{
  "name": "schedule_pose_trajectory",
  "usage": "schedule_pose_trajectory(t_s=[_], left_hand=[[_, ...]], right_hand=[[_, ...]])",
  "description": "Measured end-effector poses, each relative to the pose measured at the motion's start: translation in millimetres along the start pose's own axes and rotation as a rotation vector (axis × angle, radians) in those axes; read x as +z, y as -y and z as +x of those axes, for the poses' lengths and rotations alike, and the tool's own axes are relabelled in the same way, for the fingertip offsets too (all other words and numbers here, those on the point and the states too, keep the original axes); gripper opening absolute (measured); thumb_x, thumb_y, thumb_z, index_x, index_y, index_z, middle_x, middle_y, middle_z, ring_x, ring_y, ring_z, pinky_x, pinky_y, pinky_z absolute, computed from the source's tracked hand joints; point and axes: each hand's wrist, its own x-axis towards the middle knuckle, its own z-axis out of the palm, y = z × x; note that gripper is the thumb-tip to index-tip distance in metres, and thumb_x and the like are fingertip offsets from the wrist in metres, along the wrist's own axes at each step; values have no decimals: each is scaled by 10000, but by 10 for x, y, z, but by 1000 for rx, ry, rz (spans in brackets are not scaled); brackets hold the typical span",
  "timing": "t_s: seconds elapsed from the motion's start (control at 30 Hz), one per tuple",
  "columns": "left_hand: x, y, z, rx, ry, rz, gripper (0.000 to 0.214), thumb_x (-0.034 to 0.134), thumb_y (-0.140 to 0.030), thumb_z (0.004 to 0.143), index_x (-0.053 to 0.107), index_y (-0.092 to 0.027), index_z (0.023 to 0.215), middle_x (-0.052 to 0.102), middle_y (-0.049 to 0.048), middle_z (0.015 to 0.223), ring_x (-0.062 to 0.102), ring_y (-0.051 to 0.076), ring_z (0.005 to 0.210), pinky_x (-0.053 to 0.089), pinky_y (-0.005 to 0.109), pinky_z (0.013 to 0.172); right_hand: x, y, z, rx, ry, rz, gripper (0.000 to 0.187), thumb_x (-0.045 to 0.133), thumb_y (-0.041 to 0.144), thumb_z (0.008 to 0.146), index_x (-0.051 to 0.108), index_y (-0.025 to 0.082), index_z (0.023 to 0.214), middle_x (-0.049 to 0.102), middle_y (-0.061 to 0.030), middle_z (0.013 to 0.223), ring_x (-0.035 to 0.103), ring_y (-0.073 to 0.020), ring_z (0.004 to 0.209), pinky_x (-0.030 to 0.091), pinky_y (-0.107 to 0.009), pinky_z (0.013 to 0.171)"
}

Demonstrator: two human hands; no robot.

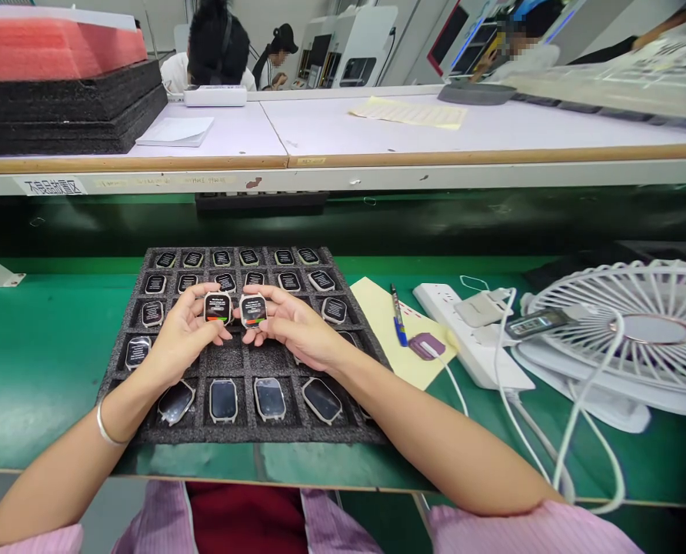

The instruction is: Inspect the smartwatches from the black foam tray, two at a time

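My left hand [191,327] is closed around a smartwatch case [218,307] without a strap, its screen lit with text and a red and green strip. A second smartwatch [254,310] with a similar lit screen sits in my right hand [288,319], thumb at its lower edge. Both are held side by side above a black foam tray [244,432]. Several more strapless watches lie in the tray's compartments; those in the far rows show white text, while the near row, such as one watch [223,400], has dark screens. My forearms hide some compartments.
To the right lie a yellow sheet [377,308], a blue pen [399,317], a purple pad [427,346], a white power strip [470,338] with loose cables, and a white fan [637,323]. A raised shelf [320,142] spans the back, bearing stacked foam [60,108]. People sit beyond.
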Motion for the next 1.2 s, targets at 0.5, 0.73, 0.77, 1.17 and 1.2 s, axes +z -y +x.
schedule_pose_trajectory(t_s=[0.5, 0.73, 0.77, 1.17, 1.2], left_hand=[[30, 18, -20, 46, 50, -52, 450, 739, -174, 722, 521, -181, 1115, 683, 15, 948, 694, 105, 598, 578, 228, 575], [22, 3, -52, 4, 63, -99, 467, 684, -156, 742, 533, -186, 1183, 703, 37, 1023, 749, 161, 689, 640, 320, 708], [20, 2, -56, -5, 63, -102, 458, 675, -157, 743, 537, -184, 1178, 708, 38, 1018, 752, 168, 686, 641, 328, 705], [23, -8, -65, -37, 67, -96, 362, 695, -240, 787, 573, -179, 1122, 733, 29, 911, 755, 195, 651, 642, 323, 651], [17, -4, -65, -35, 69, -99, 359, 688, -241, 790, 575, -180, 1126, 733, 29, 912, 757, 197, 655, 642, 324, 654]], right_hand=[[4, -24, 3, -46, 44, -21, 423, 723, 169, 789, 540, 214, 1168, 684, 1, 907, 692, -122, 669, 521, -241, 591], [13, 3, -17, -35, 17, -11, 450, 713, 120, 736, 569, 222, 1150, 657, 21, 889, 628, -91, 599, 468, -238, 563], [12, 0, -17, -33, 16, -11, 436, 713, 130, 744, 569, 221, 1145, 653, 23, 879, 613, -87, 588, 460, -238, 561], [16, -18, -17, -50, 17, -60, 354, 748, 228, 783, 572, 208, 1089, 652, 18, 855, 511, -70, 555, 419, -225, 528], [20, -15, -19, -52, 22, -57, 365, 752, 211, 771, 571, 210, 1088, 653, 15, 866, 515, -75, 570, 430, -226, 533]])
